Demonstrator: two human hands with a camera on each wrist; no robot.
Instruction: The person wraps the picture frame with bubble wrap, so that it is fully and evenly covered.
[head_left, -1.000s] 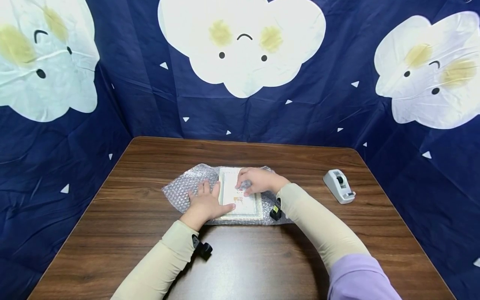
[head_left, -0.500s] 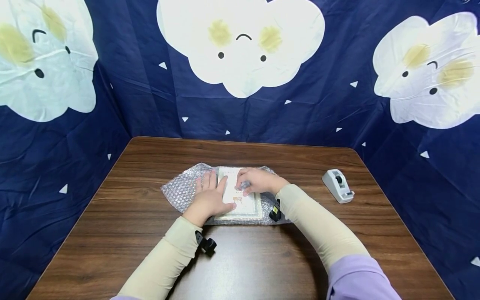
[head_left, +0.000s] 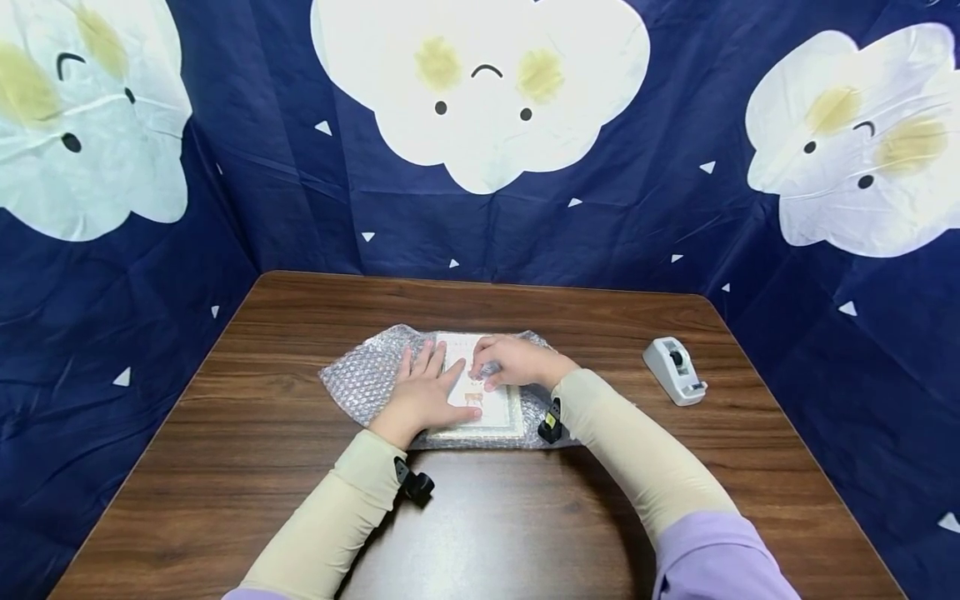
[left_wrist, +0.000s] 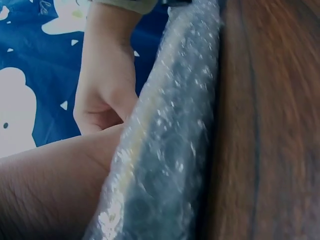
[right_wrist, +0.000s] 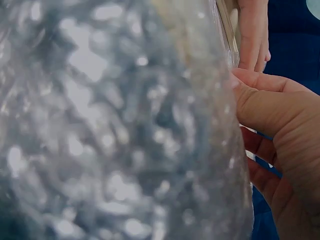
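Observation:
A white flat picture card point(head_left: 495, 412) lies on a sheet of bubble wrap point(head_left: 360, 379) in the middle of the wooden table point(head_left: 262, 467). My left hand point(head_left: 423, 392) lies flat with straight fingers across the card's left edge and the wrap beside it. My right hand point(head_left: 513, 362) is curled over the card's upper part and pinches a fold of bubble wrap point(right_wrist: 115, 125) between thumb and fingers point(right_wrist: 280, 115). In the left wrist view the wrap point(left_wrist: 170, 150) bulges up beside the table surface, with the right hand point(left_wrist: 105, 85) behind it.
A grey tape dispenser point(head_left: 675, 371) stands on the table to the right of the wrap. Dark blue cloth with white cloud faces point(head_left: 480, 92) hangs behind and on both sides of the table.
My left hand has slid to the right, from the bubble wrap onto the card's left part. The right hand has kept its pinch in the same place.

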